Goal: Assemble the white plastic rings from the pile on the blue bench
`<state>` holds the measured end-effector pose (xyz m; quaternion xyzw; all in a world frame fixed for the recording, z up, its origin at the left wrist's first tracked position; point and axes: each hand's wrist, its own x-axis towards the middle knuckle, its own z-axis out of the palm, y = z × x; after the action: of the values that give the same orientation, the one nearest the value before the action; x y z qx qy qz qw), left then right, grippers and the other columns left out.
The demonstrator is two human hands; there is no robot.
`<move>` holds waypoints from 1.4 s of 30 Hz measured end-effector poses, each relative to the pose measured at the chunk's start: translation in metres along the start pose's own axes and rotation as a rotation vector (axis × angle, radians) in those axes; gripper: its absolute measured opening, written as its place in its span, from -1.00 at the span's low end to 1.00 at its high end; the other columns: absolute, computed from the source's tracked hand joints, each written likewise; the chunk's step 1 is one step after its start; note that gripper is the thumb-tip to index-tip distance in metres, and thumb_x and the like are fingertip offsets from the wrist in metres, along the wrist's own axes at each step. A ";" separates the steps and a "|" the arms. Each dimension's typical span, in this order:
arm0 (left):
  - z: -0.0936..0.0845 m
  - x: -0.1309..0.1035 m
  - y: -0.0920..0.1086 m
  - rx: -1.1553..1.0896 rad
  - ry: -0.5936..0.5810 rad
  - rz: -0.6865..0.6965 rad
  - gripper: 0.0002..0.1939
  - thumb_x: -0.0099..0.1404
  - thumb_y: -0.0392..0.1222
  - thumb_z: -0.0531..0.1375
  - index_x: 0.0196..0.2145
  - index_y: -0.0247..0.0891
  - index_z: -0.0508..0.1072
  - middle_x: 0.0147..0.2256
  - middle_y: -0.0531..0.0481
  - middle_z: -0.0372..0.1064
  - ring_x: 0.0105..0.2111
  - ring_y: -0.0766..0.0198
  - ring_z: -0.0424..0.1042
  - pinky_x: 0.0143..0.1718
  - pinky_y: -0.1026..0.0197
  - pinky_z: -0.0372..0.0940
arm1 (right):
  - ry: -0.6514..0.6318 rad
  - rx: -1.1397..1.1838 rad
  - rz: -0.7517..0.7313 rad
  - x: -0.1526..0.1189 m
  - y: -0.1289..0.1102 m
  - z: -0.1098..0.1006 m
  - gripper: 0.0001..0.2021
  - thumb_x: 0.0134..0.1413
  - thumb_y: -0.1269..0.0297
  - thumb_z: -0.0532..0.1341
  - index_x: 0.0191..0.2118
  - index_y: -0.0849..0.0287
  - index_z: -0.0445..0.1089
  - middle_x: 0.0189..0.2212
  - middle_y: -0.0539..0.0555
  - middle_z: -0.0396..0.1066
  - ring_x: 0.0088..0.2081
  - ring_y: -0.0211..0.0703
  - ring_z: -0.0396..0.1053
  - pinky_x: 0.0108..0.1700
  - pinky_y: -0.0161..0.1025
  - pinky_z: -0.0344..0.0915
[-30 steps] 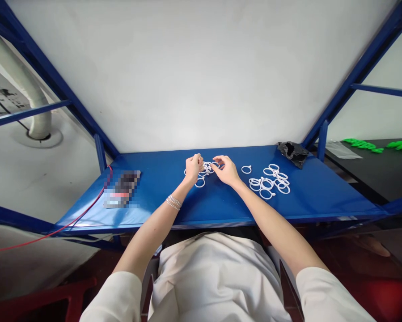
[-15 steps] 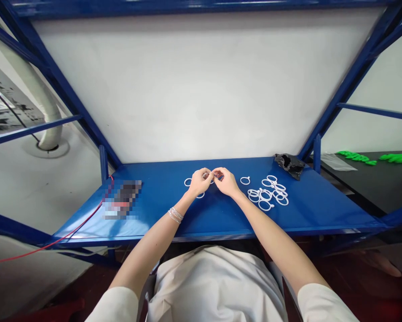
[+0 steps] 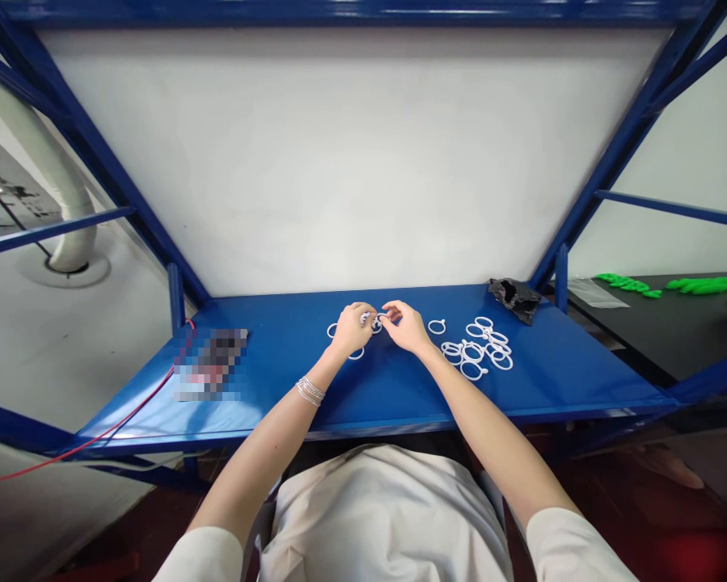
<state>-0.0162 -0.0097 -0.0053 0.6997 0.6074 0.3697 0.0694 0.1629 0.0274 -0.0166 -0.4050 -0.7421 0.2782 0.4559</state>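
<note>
Over the middle of the blue table (image 3: 266,404), my left hand (image 3: 351,327) is closed round small whitish pieces that show between the fingers. My right hand (image 3: 404,325) pinches a white ring (image 3: 376,326) just beside it. Two more white rings lie partly under my left hand, one of them a ring (image 3: 357,354) near the wrist. A single white ring (image 3: 437,326) lies to the right of my right hand. Further right is a loose cluster of several white rings (image 3: 473,352), each with a small knob.
A crumpled black bag (image 3: 514,299) lies at the back right. On the left are a pixelated dark object (image 3: 217,356) and a red cable (image 3: 138,416). Green items (image 3: 706,284) lie on a dark table at right, where part of a person's hand shows at the edge.
My fingertips have drawn slightly apart, and the white ring between my hands shows more. The whole view has shifted a little. Part of another person's hand has appeared at the right edge.
</note>
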 end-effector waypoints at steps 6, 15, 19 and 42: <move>0.000 -0.001 -0.008 0.208 -0.108 -0.120 -0.68 0.47 -0.32 0.23 0.01 -0.15 0.77 0.28 -0.24 0.60 0.32 -0.20 0.55 0.39 -0.27 0.40 | 0.069 -0.087 -0.029 0.007 0.000 -0.021 -0.85 0.23 0.24 0.37 -0.10 0.08 0.55 -0.22 0.12 0.63 -0.21 0.03 0.59 0.03 0.01 0.56; -0.005 -0.002 0.001 0.194 -0.163 -0.114 -0.69 0.50 -0.23 0.27 0.12 -0.16 0.71 0.28 -0.24 0.58 0.36 -0.19 0.50 0.44 -0.26 0.34 | 0.180 -0.286 0.136 0.025 0.014 -0.093 -0.92 0.25 0.31 0.36 -0.17 0.13 0.59 -0.22 0.17 0.69 -0.17 0.07 0.64 0.11 0.03 0.53; -0.003 -0.001 -0.001 0.166 -0.147 -0.105 -0.69 0.52 -0.16 0.29 0.14 -0.17 0.69 0.26 -0.26 0.59 0.32 -0.22 0.52 0.42 -0.28 0.34 | 0.076 -0.401 0.203 0.041 0.025 -0.113 -0.97 0.25 0.34 0.41 -0.20 0.14 0.59 -0.22 0.18 0.70 -0.14 0.10 0.64 0.11 0.03 0.52; 0.006 0.001 -0.012 0.098 -0.140 -0.062 -0.72 0.43 -0.12 0.38 0.06 -0.17 0.68 0.17 -0.33 0.58 0.24 -0.27 0.51 0.38 -0.32 0.33 | -0.259 -0.529 0.428 0.024 0.052 -0.133 -0.76 -0.09 0.41 0.67 -0.28 0.14 0.69 -0.39 0.09 0.63 -0.25 0.07 0.62 0.07 0.09 0.58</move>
<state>-0.0226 -0.0034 -0.0156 0.7072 0.6398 0.2875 0.0889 0.2942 0.0803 0.0107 -0.6167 -0.7383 0.2146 0.1689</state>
